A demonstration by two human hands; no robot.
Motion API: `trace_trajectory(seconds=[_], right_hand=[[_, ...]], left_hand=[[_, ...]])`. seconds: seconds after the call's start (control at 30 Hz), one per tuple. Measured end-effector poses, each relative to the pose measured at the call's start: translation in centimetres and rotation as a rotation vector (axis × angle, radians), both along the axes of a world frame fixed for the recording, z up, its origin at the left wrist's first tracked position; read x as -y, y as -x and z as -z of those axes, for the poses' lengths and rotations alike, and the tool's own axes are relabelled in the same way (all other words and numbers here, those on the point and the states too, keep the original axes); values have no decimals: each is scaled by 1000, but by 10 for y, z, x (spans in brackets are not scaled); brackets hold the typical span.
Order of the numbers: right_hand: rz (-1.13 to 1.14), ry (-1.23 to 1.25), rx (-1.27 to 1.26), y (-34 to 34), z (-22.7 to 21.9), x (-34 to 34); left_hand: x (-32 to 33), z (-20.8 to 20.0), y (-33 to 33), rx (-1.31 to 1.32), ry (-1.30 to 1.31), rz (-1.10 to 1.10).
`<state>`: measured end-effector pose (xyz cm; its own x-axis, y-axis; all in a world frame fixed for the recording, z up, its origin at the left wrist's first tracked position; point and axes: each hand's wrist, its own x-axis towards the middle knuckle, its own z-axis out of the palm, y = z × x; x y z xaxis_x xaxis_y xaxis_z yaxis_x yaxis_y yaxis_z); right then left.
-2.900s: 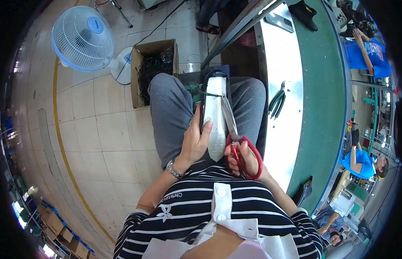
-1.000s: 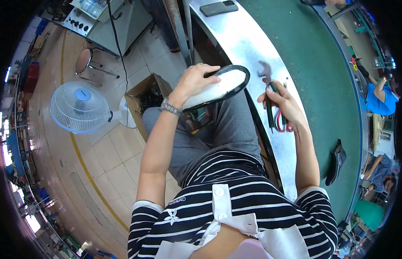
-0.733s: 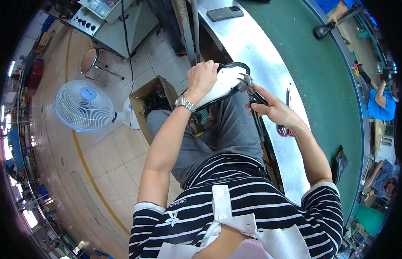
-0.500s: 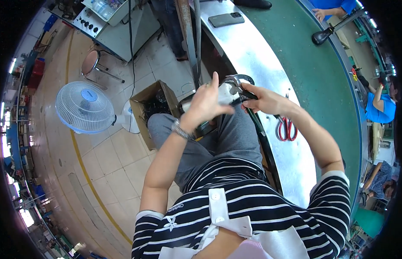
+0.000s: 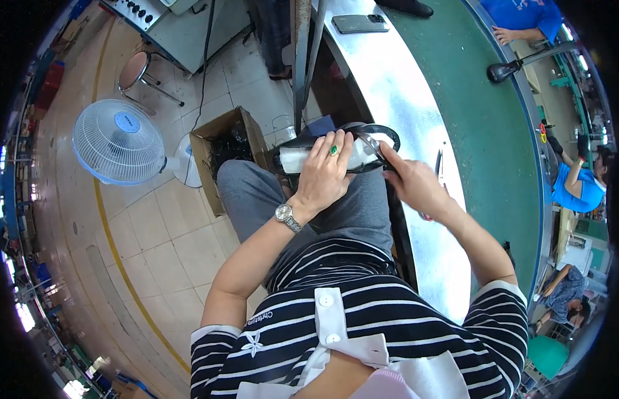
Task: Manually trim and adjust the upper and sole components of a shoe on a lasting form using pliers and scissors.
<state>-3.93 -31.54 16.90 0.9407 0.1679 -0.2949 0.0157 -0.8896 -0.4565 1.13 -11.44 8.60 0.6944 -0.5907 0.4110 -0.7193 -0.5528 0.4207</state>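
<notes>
Over my lap lies a black shoe (image 5: 294, 161) with a white underside facing up, its rounded end pointing right. My left hand (image 5: 325, 170), wearing a green-stoned ring and a watch, is closed over the middle of the shoe. My right hand (image 5: 416, 188) grips a metal hand tool (image 5: 371, 141) with dark handles, and its curved head touches the shoe near the rounded end. The tool's exact kind is unclear. Behind my right wrist, scissors (image 5: 440, 163) lie on the metal bench, their red handles mostly hidden.
The shiny metal bench (image 5: 379, 73) runs along my right, with a phone (image 5: 360, 24) at its far end. Beyond it is a green conveyor surface (image 5: 482, 133). A cardboard box (image 5: 254, 133) of black scraps, a fan (image 5: 118, 141) and a stool (image 5: 134, 70) stand at left. Co-workers are across the line.
My left hand was blurred, spread and raised over the shoe; now it is closed on it. The shoe has turned flatter, and the tool's head has come onto its rounded end.
</notes>
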Motion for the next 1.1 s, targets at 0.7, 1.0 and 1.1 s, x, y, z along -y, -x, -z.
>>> trace_trajectory(seconds=[0.7,1.0,1.1], right_hand=[[323,-160,71,-33,-5,-12],[381,-286,130,-31,9,-19],[234,14,46,-35,26,-12]], left_hand=[[6,12,-2,186,-152,-94],[7,13,-2,168,-131,-120],[13,11,-1,180,-123,-119]])
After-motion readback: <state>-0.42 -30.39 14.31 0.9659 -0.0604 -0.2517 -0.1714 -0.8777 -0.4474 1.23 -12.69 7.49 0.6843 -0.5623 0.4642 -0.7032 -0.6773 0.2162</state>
